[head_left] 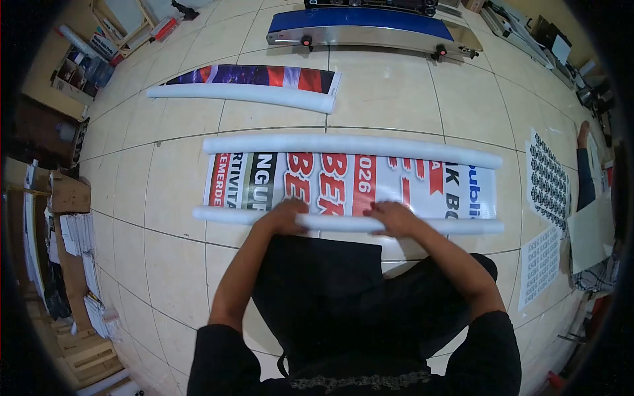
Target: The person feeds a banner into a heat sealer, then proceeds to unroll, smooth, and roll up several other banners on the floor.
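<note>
A printed banner (pixel 264 185) with red, black and blue lettering lies on the tiled floor, rolled up at both long sides. Its near roll (pixel 343 223) runs in front of my knees; the far roll (pixel 350 145) lies beyond the lettering. My left hand (pixel 288 218) rests over the near roll left of its middle, fingers curved around it. Farther right, my right hand (pixel 392 219) is on the same roll, its fingers bent over the top and the thumb side toward the print. The undersides of both hands' fingers are hidden.
Another part-rolled banner (pixel 264 96) lies farther off. Beyond it stands a long blue and silver machine (pixel 370 33). Printed sheets (pixel 548 178) are on the floor at right, near another person's arm (pixel 584 165). Shelves with stacked papers (pixel 79 234) line the left.
</note>
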Motion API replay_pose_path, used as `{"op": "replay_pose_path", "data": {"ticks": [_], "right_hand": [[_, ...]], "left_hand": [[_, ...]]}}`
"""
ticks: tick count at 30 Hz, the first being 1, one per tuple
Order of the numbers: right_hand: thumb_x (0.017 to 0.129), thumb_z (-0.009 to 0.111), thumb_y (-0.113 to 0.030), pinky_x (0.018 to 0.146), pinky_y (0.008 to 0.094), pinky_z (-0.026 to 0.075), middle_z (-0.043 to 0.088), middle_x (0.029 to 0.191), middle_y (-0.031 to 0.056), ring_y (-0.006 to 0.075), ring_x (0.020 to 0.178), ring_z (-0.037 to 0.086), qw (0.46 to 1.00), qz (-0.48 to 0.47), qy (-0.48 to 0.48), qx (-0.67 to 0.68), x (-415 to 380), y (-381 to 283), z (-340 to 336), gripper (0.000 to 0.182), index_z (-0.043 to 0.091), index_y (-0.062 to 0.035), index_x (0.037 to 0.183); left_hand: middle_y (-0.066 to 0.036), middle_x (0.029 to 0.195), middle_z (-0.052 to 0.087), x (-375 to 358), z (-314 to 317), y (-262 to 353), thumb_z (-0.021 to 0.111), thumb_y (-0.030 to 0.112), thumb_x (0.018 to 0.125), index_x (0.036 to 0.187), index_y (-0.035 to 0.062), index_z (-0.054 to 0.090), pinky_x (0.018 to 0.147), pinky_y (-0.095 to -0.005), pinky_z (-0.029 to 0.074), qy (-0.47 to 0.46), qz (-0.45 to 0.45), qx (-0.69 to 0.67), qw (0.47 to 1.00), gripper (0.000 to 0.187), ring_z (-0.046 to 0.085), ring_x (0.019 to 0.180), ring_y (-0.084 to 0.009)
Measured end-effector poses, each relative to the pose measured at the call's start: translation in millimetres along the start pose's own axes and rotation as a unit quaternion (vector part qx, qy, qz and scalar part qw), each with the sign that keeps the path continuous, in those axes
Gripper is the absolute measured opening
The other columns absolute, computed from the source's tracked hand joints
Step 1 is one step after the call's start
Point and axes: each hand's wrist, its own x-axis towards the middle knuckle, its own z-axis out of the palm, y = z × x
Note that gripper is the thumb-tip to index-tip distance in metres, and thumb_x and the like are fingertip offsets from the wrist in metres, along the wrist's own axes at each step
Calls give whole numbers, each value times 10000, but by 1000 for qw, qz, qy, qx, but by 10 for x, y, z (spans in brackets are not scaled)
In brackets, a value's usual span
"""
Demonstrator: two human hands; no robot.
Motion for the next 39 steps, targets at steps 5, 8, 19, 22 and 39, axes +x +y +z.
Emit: {"op": "replay_pose_path", "data": {"ticks": [5, 8, 19, 22, 39], "right_hand": [[823, 666, -475, 840, 472, 516, 644, 1053, 178, 362, 963, 618, 993, 93, 76, 9, 501, 547, -372, 572, 605, -30, 1178], [730, 783, -400, 818, 468, 519, 642, 979, 239, 393, 935, 631, 993, 99, 53, -21, 416, 327, -237, 689, 519, -10, 1234], [808, 688, -521, 879, 454, 496, 612, 1098, 193, 375, 995, 617, 992, 124, 2, 24, 199, 35, -265, 639, 563, -50, 1221], [839, 683, -480, 865, 465, 501, 639, 1049, 200, 378, 981, 630, 997, 58, 41, 12, 87, 32, -95, 615, 529, -16, 1213], [923, 548, -431, 1124, 563, 268, 419, 1473, 140, 344, 1369, 386, 995, 74, -49, -49, 584, 276, -569, 641, 368, -208, 1496]], "left_hand": [[-186, 1219, 593, 308, -381, 255, 786, 477, 735, 1261, 8, 553, 967, -470, 434, 229, -24, -133, 964, 742, 544, 1160, -355], [-207, 1136, 608, 430, -182, 306, 737, 489, 786, 1217, 46, 572, 943, -492, 439, 172, -56, 203, 962, 640, 581, 1100, -350], [-196, 1055, 587, 303, -262, 521, 755, 421, 790, 1121, 18, 596, 884, -448, 470, 167, 4, -48, 985, 545, 577, 1026, -362], [-183, 1108, 581, 377, -16, 589, 791, 454, 736, 1180, 32, 553, 905, -469, 475, 16, -24, 150, 988, 656, 569, 1070, -371], [-219, 1564, 246, 597, -221, 654, 712, 671, 716, 1537, 110, 258, 1114, -633, 233, 127, 88, 184, 971, 1093, 267, 1435, -415]]}}
